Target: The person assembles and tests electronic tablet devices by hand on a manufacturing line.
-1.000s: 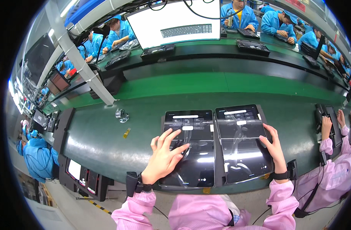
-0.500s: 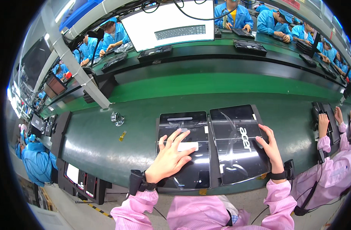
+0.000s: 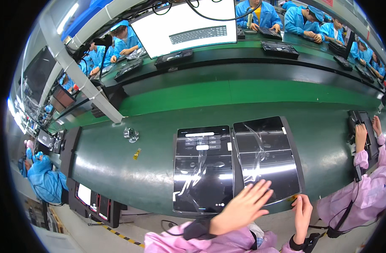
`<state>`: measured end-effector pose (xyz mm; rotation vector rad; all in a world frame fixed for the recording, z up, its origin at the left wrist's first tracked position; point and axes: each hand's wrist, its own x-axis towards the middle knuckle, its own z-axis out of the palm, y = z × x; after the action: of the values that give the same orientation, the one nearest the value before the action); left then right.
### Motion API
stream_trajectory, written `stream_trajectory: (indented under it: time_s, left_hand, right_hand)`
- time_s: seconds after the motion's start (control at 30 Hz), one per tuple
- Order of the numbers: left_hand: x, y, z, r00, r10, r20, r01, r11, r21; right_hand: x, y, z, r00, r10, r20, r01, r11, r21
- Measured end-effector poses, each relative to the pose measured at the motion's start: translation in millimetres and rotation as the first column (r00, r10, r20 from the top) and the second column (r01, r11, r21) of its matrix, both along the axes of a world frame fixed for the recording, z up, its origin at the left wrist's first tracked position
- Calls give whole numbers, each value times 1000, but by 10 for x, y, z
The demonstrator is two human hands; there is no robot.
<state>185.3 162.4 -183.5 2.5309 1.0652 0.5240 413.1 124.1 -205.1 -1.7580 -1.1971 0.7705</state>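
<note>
Two black tablets in clear film lie side by side on the bench in front of me. The left tablet (image 3: 203,173) shows a few light menu bars; the right tablet (image 3: 266,158) has a dark screen with glare across it. My left hand (image 3: 245,206) is over the lower edge of the right tablet, fingers stretched out and holding nothing. At that tablet's lower right corner is my right hand (image 3: 301,213), fingers drawn together beside a small yellow tape tab (image 3: 292,197). Whatever is between those fingertips is hidden.
A clear tape roll (image 3: 131,135) and a yellow strip (image 3: 137,154) lie left on the green bench (image 3: 104,164). A monitor (image 3: 184,27) hangs ahead beside a slanted metal post (image 3: 81,69). A co-worker's pink sleeve (image 3: 374,177) is at right; several blue-clad people sit opposite.
My left hand has left the left tablet and moved right, over the right tablet's lower edge. My right hand slid down to the corner. The right screen's logo vanished; the left screen shows more bars.
</note>
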Motion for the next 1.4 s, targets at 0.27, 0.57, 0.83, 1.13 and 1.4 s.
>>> stream_trajectory:
  time_s: [0.27,0.57,0.83,1.13,1.4]
  left_hand:
    - [167,-36,-170,999,33,0,-33,998,61]
    - [211,-31,-194,999,24,-49,-23,1000,21]
    - [239,64,-197,996,47,-77,-40,995,87]
    - [-495,-103,82,958,286,-6,-285,957,53]
    - [-673,-258,-219,912,410,13,-407,902,146]
  right_hand:
    - [56,24,-168,980,141,-141,-142,990,0]
    - [-176,-101,88,985,13,-172,-14,1000,-6]
    - [-145,-641,-56,946,51,-319,-83,993,-89]
    - [-744,-214,214,695,689,-204,-458,643,613]
    - [-1308,-320,289,766,461,-449,-567,812,-134]
